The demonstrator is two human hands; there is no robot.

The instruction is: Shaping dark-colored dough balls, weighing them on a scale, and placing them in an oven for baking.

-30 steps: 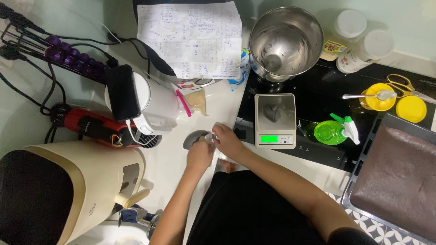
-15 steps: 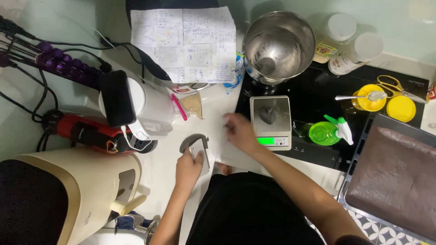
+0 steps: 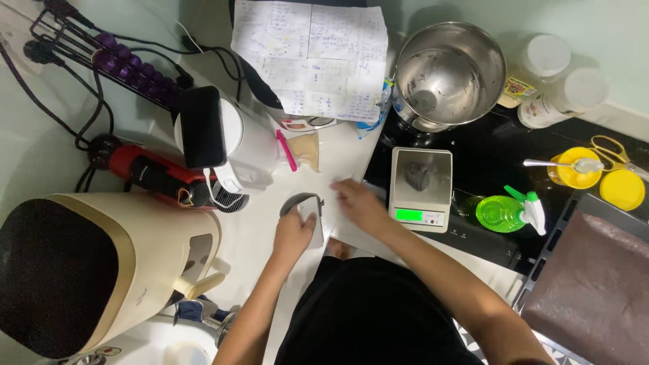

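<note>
Left hand [image 3: 292, 233]: fingers curled, pinching a small grey round-topped metal scoop with white sheet [image 3: 305, 207], on the white counter [image 3: 257, 223] left of the silver digital kitchen scale [image 3: 420, 187]. Right hand [image 3: 359, 203]: fingers spread flat, holding nothing, near the scale. Step judged: handling the scoop; next calls for steady two-handed support.

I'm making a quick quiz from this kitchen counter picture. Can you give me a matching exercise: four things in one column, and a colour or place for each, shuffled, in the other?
Things:
1. steel mixing bowl
2. spray bottle
3. spoon
4. sheet of paper

Places or colours:
A. green, right of the kitchen scale
B. resting across a yellow cup
C. behind the kitchen scale, at the back
D. white, propped at the back of the counter

Pairs: 1-C, 2-A, 3-B, 4-D
</note>
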